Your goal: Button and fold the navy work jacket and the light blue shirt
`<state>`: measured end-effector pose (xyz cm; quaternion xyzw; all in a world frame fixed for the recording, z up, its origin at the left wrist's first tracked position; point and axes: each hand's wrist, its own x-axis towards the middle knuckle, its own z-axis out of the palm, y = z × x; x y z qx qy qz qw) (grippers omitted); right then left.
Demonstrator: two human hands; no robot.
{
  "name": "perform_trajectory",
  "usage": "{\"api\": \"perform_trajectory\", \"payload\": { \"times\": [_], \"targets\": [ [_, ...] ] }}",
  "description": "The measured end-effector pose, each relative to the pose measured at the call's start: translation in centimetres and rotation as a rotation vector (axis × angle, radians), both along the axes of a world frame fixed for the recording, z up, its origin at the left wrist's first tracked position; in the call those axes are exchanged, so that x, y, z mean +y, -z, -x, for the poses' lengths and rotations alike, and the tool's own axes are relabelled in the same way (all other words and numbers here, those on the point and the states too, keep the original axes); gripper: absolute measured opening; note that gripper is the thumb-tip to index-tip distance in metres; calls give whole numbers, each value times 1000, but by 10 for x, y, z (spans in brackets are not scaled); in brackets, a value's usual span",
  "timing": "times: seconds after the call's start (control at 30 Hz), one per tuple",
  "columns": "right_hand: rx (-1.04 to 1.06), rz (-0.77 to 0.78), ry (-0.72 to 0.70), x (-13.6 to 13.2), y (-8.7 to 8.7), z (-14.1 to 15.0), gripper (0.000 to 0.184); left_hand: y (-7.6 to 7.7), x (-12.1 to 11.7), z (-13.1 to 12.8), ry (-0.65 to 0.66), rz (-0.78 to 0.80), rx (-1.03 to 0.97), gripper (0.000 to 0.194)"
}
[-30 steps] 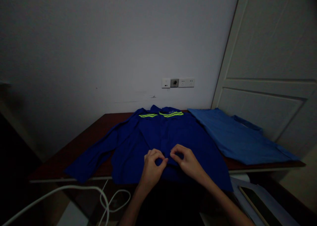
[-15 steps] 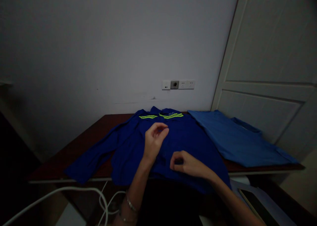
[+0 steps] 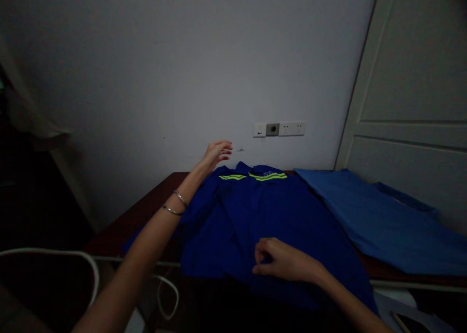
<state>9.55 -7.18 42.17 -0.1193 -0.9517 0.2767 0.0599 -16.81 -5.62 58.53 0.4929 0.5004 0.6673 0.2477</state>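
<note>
A dark blue long-sleeved jacket or shirt (image 3: 292,211) with yellow-green chest stripes lies front up, its collar toward the wall. My left hand (image 3: 218,153) is raised at the shoulder on the left of the garment, fingers stretched out and holding nothing visible. Two bracelets circle that wrist, and the forearm covers part of the left sleeve. Over the garment's lower front, my right hand (image 3: 277,260) is closed, with thumb and fingers curled together. Whether cloth is pinched in those fingertips is too dark to make out.
A lighter blue garment (image 3: 379,226) lies on the right of the dark red table (image 3: 124,226). Wall sockets (image 3: 279,129) sit above the table's back edge. A white cable (image 3: 95,270) loops at lower left. A phone-like object (image 3: 410,322) lies below at right.
My left hand has lifted away from the garment's middle, up and toward the wall, and its fingers have opened. My right hand stays curled over the lower front. The view has shifted left.
</note>
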Motion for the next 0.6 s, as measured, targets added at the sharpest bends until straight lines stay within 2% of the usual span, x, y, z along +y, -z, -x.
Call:
{"api": "perform_trajectory", "payload": {
  "times": [0.07,0.13,0.17,0.27,0.37,0.47,0.53,0.6],
  "targets": [
    [33,-15,-32,0,-6,12,22,10,-23,49,-161,169,188,20],
    [63,-31,-68,-1,-14,29,21,19,-55,93,-256,355,363,17],
    [77,-43,-88,-2,-18,39,20,24,-73,112,-277,463,451,14],
    [107,-84,-166,-8,-26,74,16,41,-127,154,-232,808,650,15],
    [126,-153,-235,-18,-29,108,14,66,-176,177,-131,1150,682,25],
    [131,-234,-278,-31,-29,135,14,95,-213,187,-44,1449,633,36],
    [126,-272,-307,-38,-28,147,14,114,-229,190,-25,1541,610,41],
    [120,-297,-329,-44,-27,156,14,129,-240,193,-35,1521,579,43]
  ]
}}
